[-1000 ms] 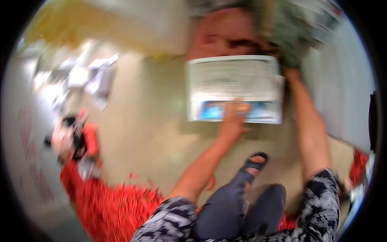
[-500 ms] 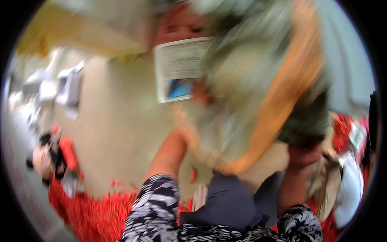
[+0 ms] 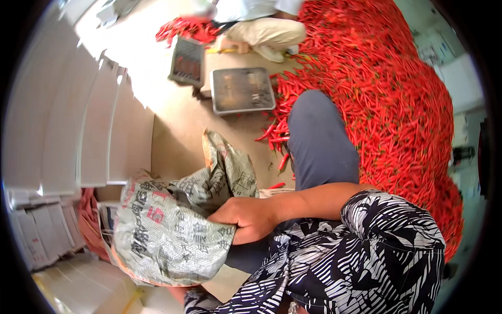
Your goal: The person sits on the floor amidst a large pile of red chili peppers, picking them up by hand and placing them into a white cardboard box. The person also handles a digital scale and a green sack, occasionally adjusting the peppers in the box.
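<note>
A grey-green woven sack (image 3: pixel 175 243) with dark lettering and an orange edge hangs in front of me, crumpled, its top partly folded. My right hand (image 3: pixel 244 217) is closed on the sack's material near its right side. Only a bit of my left forearm (image 3: pixel 181 293) shows under the sack's lower edge; the sack hides that hand and its fingers. Beyond the sack, a few red chillies (image 3: pixel 284 162) lie on the floor beside my bent knee.
A large heap of red chillies (image 3: pixel 387 120) spreads along the right. Ahead stands a platform scale with a metal pan (image 3: pixel 243 91) and a display head (image 3: pixel 187 62). Another person in beige trousers (image 3: pixel 266 34) sits beyond it. White boxes (image 3: pixel 94 115) are stacked on the left.
My view has swung round to the chilli heap and scale. The sack, blurred and spread at upper right before, is now lower left, with my right arm reaching across to it.
</note>
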Demonstrator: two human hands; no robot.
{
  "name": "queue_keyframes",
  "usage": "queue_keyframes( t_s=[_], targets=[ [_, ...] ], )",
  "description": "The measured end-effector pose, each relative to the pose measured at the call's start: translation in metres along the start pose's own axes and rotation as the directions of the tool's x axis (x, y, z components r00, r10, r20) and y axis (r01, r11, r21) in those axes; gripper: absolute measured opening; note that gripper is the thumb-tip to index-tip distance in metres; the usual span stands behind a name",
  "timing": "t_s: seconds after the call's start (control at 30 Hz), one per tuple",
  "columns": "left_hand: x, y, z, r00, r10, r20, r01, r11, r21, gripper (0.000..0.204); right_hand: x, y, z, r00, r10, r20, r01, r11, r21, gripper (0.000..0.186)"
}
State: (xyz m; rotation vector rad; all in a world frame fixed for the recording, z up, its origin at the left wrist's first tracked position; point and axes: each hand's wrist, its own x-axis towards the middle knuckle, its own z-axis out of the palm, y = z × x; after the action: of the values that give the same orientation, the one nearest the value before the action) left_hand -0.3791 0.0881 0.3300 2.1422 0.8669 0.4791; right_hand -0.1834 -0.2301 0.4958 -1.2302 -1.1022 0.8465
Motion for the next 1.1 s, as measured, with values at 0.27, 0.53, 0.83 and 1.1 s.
queue_keyframes(
  t_s=[0.27,0.53,0.83,1.1],
  targets=[
    [0.021,0.196,0.047,0.937,0.243,0.249,-0.181,0.952,-0.246,0.072,-0.030,-0.037,-0.063,0.905,-0.341,-0.256,0.187,0.858,-0.479,0.036],
    [0.027,0.288,0.079,0.839,0.406,0.362,-0.280,0.893,-0.353,0.073,-0.075,0.002,-0.152,0.794,0.055,-0.605,-0.564,0.437,-0.700,0.042],
    [0.008,0.332,0.172,0.782,0.433,0.449,-0.086,0.788,-0.610,0.074,-0.076,-0.034,-0.117,0.797,-0.156,-0.584,0.050,0.980,-0.193,0.070],
    [0.024,0.292,0.141,0.578,0.576,0.578,-0.177,0.779,-0.601,0.075,-0.079,-0.009,-0.144,0.492,0.199,-0.848,0.311,0.869,0.385,0.035]
  ],
)
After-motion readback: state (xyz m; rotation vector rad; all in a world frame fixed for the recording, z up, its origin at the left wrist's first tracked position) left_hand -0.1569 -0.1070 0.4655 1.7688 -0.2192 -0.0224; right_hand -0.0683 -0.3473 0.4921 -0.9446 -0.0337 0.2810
